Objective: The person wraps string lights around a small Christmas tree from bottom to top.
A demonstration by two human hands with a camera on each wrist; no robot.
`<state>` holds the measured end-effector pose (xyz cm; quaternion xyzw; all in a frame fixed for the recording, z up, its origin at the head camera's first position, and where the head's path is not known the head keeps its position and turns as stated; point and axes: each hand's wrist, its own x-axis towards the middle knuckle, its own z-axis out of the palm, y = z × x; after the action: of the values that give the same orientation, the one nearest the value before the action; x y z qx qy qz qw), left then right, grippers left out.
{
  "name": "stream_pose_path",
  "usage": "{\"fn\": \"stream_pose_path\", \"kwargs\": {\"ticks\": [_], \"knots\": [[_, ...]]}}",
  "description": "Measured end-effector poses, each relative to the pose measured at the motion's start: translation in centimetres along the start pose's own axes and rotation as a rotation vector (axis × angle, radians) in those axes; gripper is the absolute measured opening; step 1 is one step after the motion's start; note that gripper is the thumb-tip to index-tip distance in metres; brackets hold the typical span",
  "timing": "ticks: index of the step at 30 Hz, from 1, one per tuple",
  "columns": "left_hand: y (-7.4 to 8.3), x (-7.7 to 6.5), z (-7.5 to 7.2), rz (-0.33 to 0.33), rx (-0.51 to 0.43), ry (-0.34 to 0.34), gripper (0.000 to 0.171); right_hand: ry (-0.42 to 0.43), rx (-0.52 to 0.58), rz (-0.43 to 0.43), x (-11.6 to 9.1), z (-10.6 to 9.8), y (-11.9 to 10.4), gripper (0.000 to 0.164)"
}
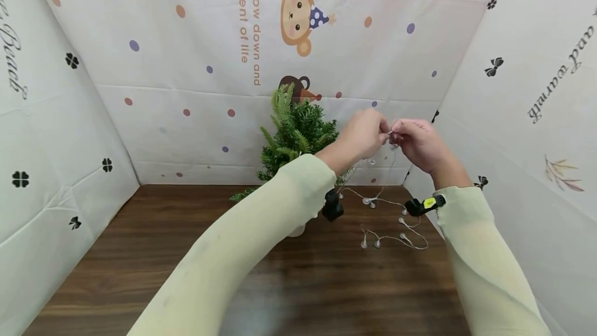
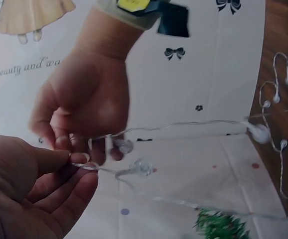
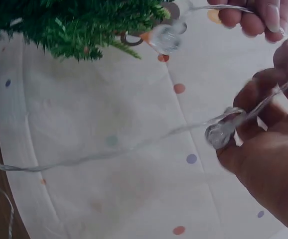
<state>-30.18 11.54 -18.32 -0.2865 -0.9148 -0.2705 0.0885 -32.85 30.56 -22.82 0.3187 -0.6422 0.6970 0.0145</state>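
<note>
The right cuff [image 1: 450, 197] ends a plain, pale yellow-green sleeve [image 1: 494, 268], with a black device [image 1: 413, 207] at its edge bearing a yellow label [image 1: 429, 203]. Left of that cuff is the matching left sleeve [image 1: 261, 222], with a black block [image 1: 332, 205] at its wrist end.

Room above the table [image 1: 116, 253] left of the green tree [image 1: 298, 134]; obstacles rightward: string lights [image 1: 367, 201], fabric wall [image 1: 527, 144]

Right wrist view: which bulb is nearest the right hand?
The lower bulb, just below the picture's centre, seen right against the right hand. The upper bulb is beside the tree, apart from that hand.
</note>
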Motion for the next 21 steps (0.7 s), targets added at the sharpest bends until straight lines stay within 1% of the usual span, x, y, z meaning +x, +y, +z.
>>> {"fn": "stream_pose_path", "kwargs": {"ticks": [2, 4, 7, 11, 13, 15, 17, 19, 21], "knots": [[0.1, 0.0, -0.5, -0.009, 0.001, -0.002, 0.019, -0.031, 0.061, 0.034, 0.1, -0.1, 0.2, 0.040], [0.3, 0.1, -0.9, -0.021, -0.008, -0.011, 0.019, -0.079, 0.136, 0.090, 0.0, -0.4, 0.4, 0.039], [0.5, 0.1, -1.4, -0.025, -0.003, -0.014, 0.017, -0.194, 0.232, 0.171, -0.4, -1.0, 1.0, 0.036], [0.6, 0.2, -1.9, -0.018, 0.011, -0.030, 0.017, -0.346, 0.319, 0.220, -1.1, -1.8, 2.2, 0.034], [0.5, 0.2, -2.1, -0.010, 0.023, -0.038, 0.019, -0.394, 0.350, 0.237, -1.5, -2.0, 2.8, 0.034], [0.3, 0.2, -2.3, 0.011, 0.039, -0.040, 0.020, -0.431, 0.378, 0.251, -1.9, -2.3, 3.3, 0.037], [0.2, 0.2, -2.6, 0.024, 0.054, -0.043, 0.020, -0.466, 0.381, 0.252, -2.3, -2.5, 3.7, 0.042], [0.0, 0.3, -3.0, 0.035, 0.077, -0.049, 0.021, -0.484, 0.358, 0.238, -2.7, -2.7, 4.2, 0.046], [-0.1, 0.3, -3.5, 0.033, 0.087, -0.057, 0.022, -0.503, 0.319, 0.201, -3.0, -3.0, 4.6, 0.051]]}}
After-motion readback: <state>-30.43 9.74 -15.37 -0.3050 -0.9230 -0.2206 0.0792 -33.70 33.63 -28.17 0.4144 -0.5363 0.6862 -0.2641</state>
